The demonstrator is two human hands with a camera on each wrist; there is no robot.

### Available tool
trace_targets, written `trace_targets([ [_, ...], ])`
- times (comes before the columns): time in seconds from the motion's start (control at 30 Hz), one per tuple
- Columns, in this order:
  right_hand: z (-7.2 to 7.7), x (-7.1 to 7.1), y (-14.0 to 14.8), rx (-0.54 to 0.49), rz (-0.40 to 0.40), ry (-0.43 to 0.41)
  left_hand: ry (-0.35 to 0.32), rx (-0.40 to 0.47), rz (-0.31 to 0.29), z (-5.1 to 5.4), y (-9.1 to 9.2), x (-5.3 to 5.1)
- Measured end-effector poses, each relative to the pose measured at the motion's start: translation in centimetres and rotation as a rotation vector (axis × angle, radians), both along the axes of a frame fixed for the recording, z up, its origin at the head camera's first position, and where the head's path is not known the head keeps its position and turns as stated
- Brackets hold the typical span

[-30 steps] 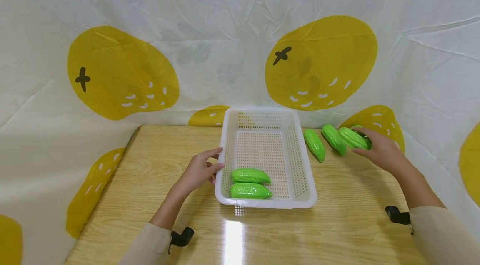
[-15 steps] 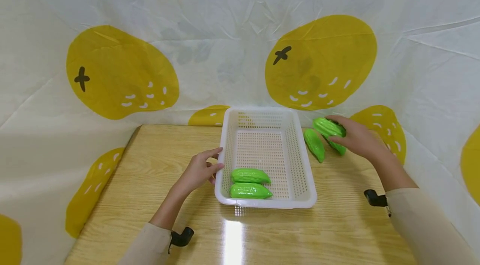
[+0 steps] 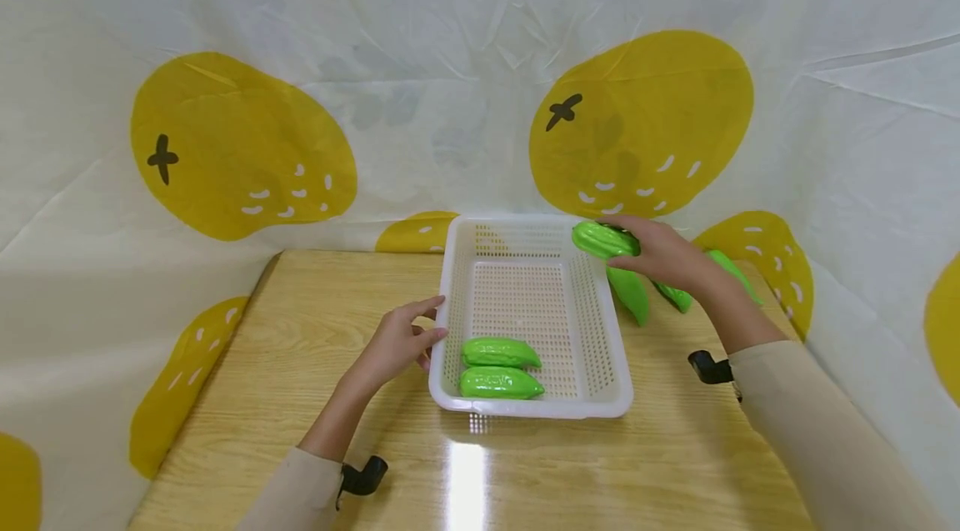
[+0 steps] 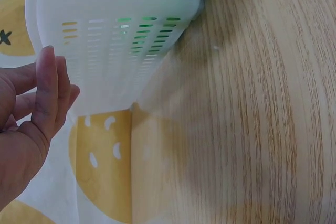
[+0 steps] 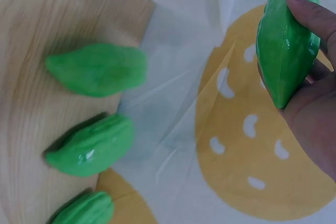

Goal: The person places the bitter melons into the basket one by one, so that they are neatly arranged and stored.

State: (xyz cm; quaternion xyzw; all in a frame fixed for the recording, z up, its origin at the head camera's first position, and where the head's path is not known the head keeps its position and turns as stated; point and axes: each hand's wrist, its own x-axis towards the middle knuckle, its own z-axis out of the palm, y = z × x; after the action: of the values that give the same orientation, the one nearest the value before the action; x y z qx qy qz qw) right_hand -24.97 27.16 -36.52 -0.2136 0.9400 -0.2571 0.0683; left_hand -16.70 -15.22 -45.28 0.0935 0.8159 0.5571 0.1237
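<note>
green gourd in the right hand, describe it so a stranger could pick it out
On the wooden table stands a white basket; look to its far right corner in the head view. There the right hand holds a glossy, ridged green gourd. While two others lie in the basket and three on the table, only this one is held.

The left grip (image 3: 401, 339) touches the white basket (image 3: 532, 409) holding 2 green gourds (image 3: 501, 383); the right grip (image 3: 662, 252) holds 1 gourd (image 3: 600, 240).

site: looking like a cloth-screened tabletop recording booth, wider room type not tellable | fruit-print cloth (image 3: 450, 122) is hanging behind wood-grain table (image 3: 562, 473) and flanking its left and right sides | black wrist units (image 3: 365, 477) are showing above table
</note>
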Motion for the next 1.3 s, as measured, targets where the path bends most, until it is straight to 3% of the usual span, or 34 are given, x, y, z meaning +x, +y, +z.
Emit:
trace_targets([
  [0.4,0.0,-1.5,-4.5,0.013,0.152,0.030,-0.001,-0.010,-0.009,0.1,0.1,0.0],
  [0.77,0.7,-2.4,-8.8,0.085,0.258,-0.071,-0.001,-0.002,-0.017,0.2,-0.3,0.1],
  [1.3,-1.8,-2.7,-12.9,0.128,0.345,-0.176,-0.001,-0.005,-0.013,0.2,-0.1,0.1],
])
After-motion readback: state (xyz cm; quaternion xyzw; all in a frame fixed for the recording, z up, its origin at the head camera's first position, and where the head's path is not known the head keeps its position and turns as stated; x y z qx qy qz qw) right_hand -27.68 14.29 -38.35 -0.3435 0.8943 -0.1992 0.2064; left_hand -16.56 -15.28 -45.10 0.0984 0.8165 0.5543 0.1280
